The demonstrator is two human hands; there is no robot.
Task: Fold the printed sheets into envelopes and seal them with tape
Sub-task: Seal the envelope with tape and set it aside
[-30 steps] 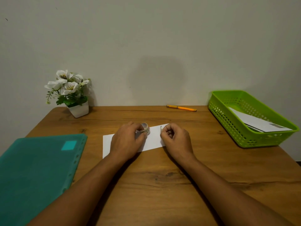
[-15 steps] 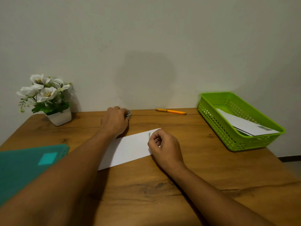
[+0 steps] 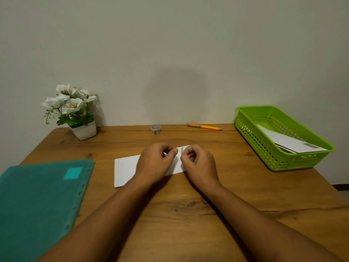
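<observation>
Head view. Items listed by position from the folded sheet.

- Tabletop (image 3: 188, 220): brown wood, carries everything listed.
- Folded sheet (image 3: 126, 169): white, long and narrow, lying flat, partly covered by both hands.
- Left hand (image 3: 155, 164): rests on the sheet's middle. Fingers (image 3: 161, 146) are curled in, and the thumb (image 3: 174, 151) reaches toward the tape strip. Whether it has hold of the strip cannot be told.
- Right hand (image 3: 200, 165): at the sheet's right end, fingers curled, their tips pinching the tape strip.
- Tape strip (image 3: 182, 149): short, greyish, standing up over the sheet's far right corner.
- Tape roll (image 3: 156, 129): beyond the sheet, well apart, lying flat.
- Pen (image 3: 204, 127): orange, beyond the sheet and to its right.
- Basket (image 3: 253, 146): bright green, perforated, well to the sheet's right, holding white envelopes (image 3: 290, 143).
- Folder (image 3: 37, 201): teal, left of the sheet, apart from it.
- Flower pot (image 3: 84, 130): white with white blooms, beyond the sheet at far left.
</observation>
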